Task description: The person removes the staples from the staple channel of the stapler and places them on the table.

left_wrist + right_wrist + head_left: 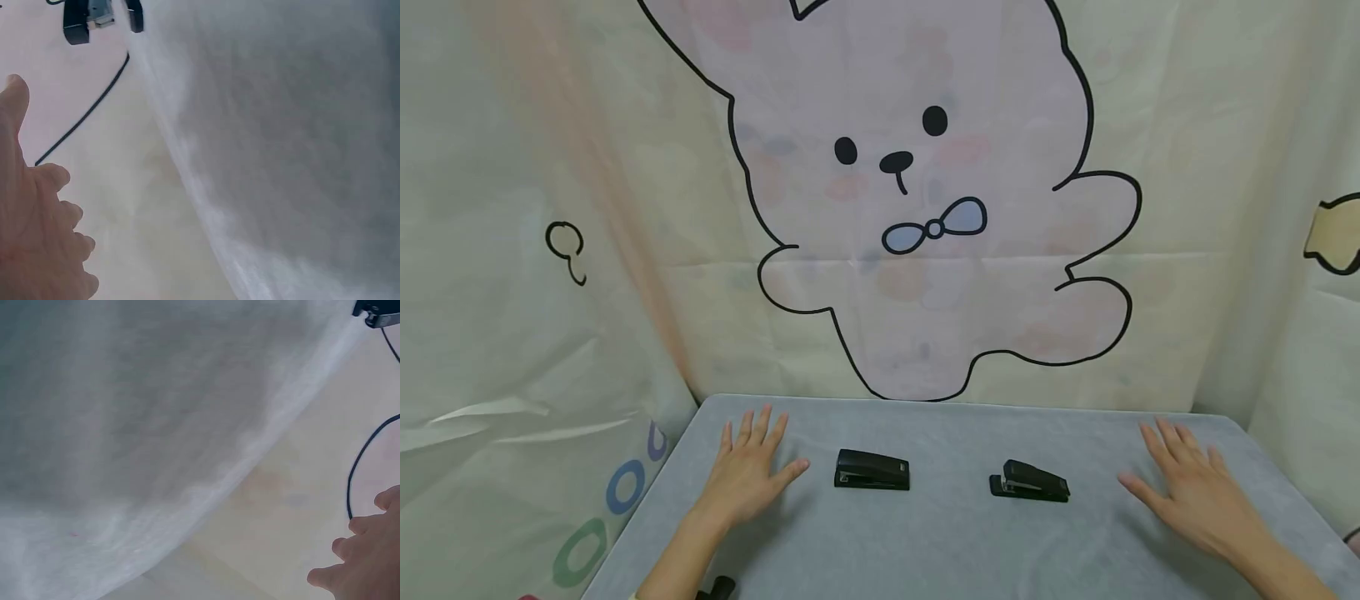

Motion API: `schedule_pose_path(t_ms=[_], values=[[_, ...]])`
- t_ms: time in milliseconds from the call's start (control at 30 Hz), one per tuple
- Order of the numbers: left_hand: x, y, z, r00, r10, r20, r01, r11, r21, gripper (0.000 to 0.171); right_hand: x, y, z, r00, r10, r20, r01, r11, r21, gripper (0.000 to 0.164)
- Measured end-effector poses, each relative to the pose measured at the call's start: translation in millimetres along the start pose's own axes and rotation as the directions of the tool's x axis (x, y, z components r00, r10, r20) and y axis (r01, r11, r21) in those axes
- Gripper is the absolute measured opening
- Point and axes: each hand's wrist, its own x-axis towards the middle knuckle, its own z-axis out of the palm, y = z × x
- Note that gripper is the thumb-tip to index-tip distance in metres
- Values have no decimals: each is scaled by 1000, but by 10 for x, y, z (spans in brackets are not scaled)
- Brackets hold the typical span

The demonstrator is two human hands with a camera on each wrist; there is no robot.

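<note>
Black and oblong, a bulky stapler (872, 469) and a slimmer, raised-top stapler (1036, 481) lie on blue-grey cloth (940, 550) between the left hand (746, 482) and right hand (1197, 500), both empty and spread wide. A grip squarely across either body should hold steadiest.

pale cartoon-print curtain (1015, 283) behind a grey-blue table (940, 550)

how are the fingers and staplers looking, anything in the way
Left fingers, right fingers: outstretched, empty. Left stapler, right stapler: on table, between them. Nothing visible blocking.
</note>
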Motion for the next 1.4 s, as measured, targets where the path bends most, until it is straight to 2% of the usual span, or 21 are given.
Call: schedule_pose_path(t_ms=[400, 833, 1100, 1233, 1400], values=[[10, 171, -93, 998, 46, -32, -48, 997, -65, 89, 158, -344, -146, 997, -45, -60, 47, 998, 43, 92], [46, 345, -86, 993, 85, -84, -97, 985, -144, 86, 336, -731, -210, 991, -90, -97, 98, 991, 88, 95], [83, 413, -86, 989, 83, -123, -107, 974, -198, 87, 473, -1027, -201, 998, -66, -26, 69, 983, 167, 101], [97, 440, -66, 987, 84, -140, -116, 963, -241, 87, 531, -1168, -157, 997, -77, -25, 80, 975, 209, 101], [108, 472, -38, 989, 72, -131, -109, 946, -304, 88, 589, -1342, -91, 994, -100, -36, 106, 962, 251, 101]])
